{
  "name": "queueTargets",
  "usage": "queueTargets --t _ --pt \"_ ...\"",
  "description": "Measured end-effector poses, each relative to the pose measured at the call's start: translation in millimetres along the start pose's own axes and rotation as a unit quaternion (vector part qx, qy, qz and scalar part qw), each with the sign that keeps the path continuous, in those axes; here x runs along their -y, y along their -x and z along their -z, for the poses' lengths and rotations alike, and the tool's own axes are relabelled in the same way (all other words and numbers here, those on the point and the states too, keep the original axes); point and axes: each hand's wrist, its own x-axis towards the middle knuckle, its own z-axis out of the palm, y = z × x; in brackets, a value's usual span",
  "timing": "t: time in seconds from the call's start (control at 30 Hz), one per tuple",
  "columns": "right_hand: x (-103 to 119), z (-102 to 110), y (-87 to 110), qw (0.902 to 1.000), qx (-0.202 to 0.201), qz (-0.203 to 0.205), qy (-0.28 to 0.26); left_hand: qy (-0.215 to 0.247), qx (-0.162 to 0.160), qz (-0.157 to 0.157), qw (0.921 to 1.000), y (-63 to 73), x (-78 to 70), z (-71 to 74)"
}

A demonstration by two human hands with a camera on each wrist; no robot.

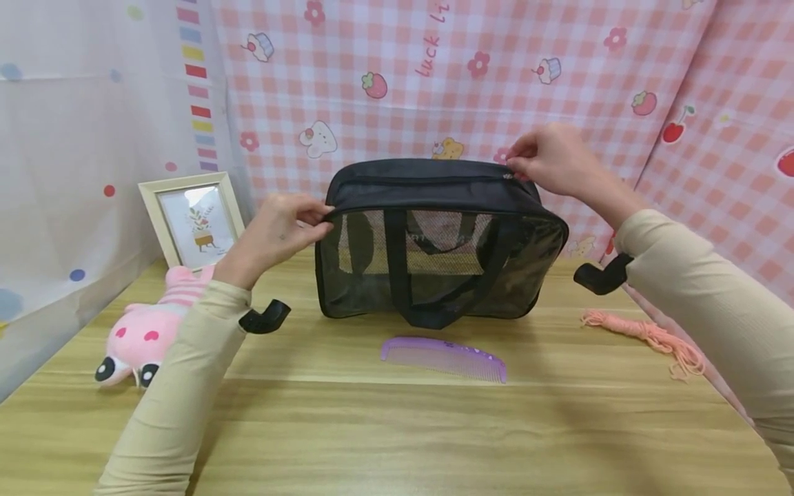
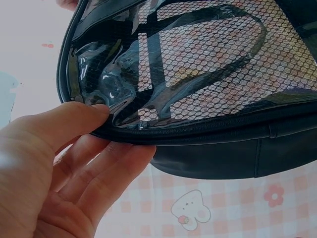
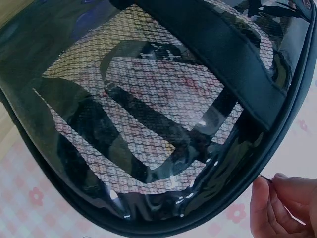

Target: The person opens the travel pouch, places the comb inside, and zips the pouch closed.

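Observation:
A black see-through toiletry bag (image 1: pixel 366 289) with a mesh panel and dark strap handles stands upright on the table. My left hand (image 1: pixel 282 231) pinches its upper left front corner; in the left wrist view the thumb (image 2: pixel 84 116) lies on the clear plastic, the other fingers under the piping. At the top right, my right hand (image 1: pixel 548 158) pinches the zipper pull (image 1: pixel 509 176) between thumb and fingertips. The zipper line along the bag's top looks closed up to that hand. Only a sliver of the pull shows in the right wrist view.
A purple comb (image 1: pixel 443 348) lies in front of the bag. To the left are a pink plush toy (image 1: pixel 139 334) and a picture frame (image 1: pixel 151 207). A bundle of peach cord (image 1: pixel 648 334) lies at the right edge. Patterned cloth (image 1: pixel 397 124) hangs right behind the bag.

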Motion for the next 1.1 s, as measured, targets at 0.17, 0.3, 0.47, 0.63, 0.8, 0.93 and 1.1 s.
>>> queueTargets --t 0.17,0.3,0.47,0.63,0.8,0.93,1.1 --pt "4.0 -0.9 -2.5 1.0000 -0.001 -0.005 0.002 -0.001 0.003 0.005 1.0000 0.2 0.1 -0.1" --pt "5.1 -2.7 -2.7 0.9999 -0.003 -0.011 -0.007 -0.006 0.005 0.008 0.9999 0.5 0.3 -1.0" --pt "9.8 -7.2 -5.4 0.9999 -0.010 -0.004 -0.002 -0.007 0.006 0.007 0.9999 1.0 1.1 -2.7" --pt "17.5 -9.1 -11.4 0.9998 -0.010 0.014 -0.009 -0.006 0.005 0.007 0.9999 2.0 0.9 -1.7" --pt "24.7 -6.8 -14.8 0.9996 -0.007 0.020 -0.017 -0.005 0.005 0.008 0.9999 2.0 -0.3 0.7" --pt "28.7 -5.9 -15.4 0.9997 0.000 0.015 -0.020 -0.004 0.006 0.007 0.9999 1.5 -1.1 1.1" --pt "33.8 -10.0 -18.6 0.9997 -0.005 0.023 -0.007 -0.009 0.008 0.001 0.9999 1.1 -0.7 0.9"
